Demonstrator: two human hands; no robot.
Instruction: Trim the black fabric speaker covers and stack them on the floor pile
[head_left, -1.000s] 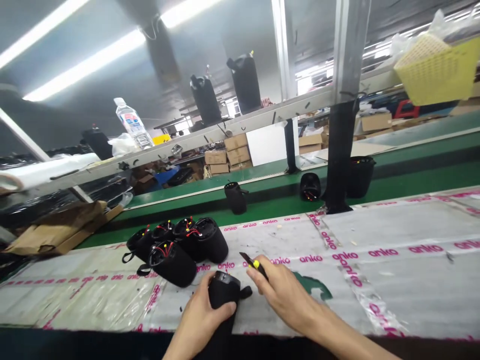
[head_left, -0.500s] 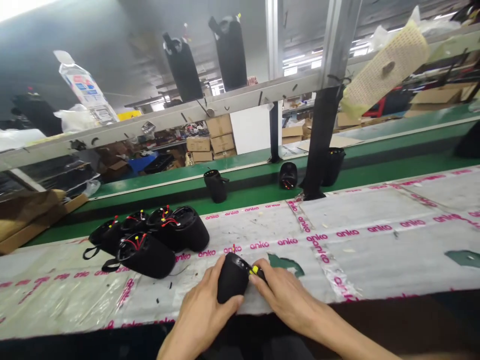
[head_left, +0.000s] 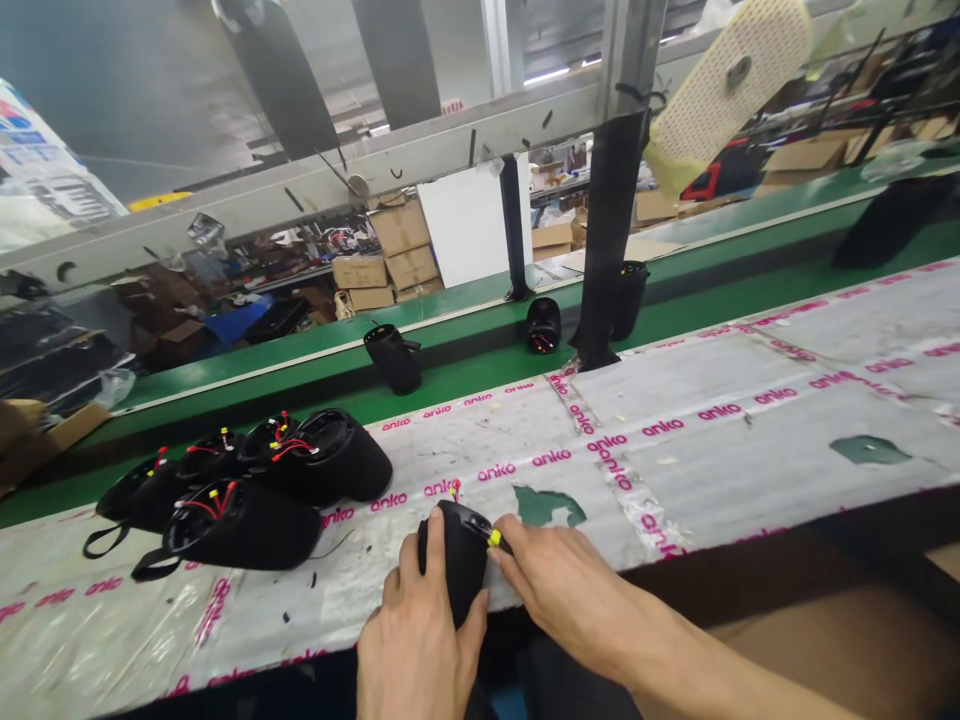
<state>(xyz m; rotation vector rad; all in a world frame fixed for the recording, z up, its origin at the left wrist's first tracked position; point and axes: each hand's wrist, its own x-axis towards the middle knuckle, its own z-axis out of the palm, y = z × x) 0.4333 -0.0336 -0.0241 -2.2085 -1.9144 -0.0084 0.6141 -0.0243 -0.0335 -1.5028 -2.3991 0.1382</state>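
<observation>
Bracing the black cylinder (head_left: 466, 565) at the near edge of the covered table (head_left: 675, 480), the left hand (head_left: 416, 635) grasps its side, fingers reaching up toward the rim. The right hand (head_left: 574, 590) pinches a small dark tool with a yellow part (head_left: 495, 538) against the rim's right side; whether a blade is out cannot be told. Short, light strokes seem best here, aimed away from the left fingertips and from the thin red wires (head_left: 455, 490) at the cylinder's far side, since a slip could nick skin, fabric or wire. A firm hold low on the wall should stop the cylinder from twisting. To its left, a cluster of similar cylinders (head_left: 262, 530) shows red wires too, and beyond it, a smaller-looking one (head_left: 396, 360) stands on the green belt (head_left: 465, 350).
</observation>
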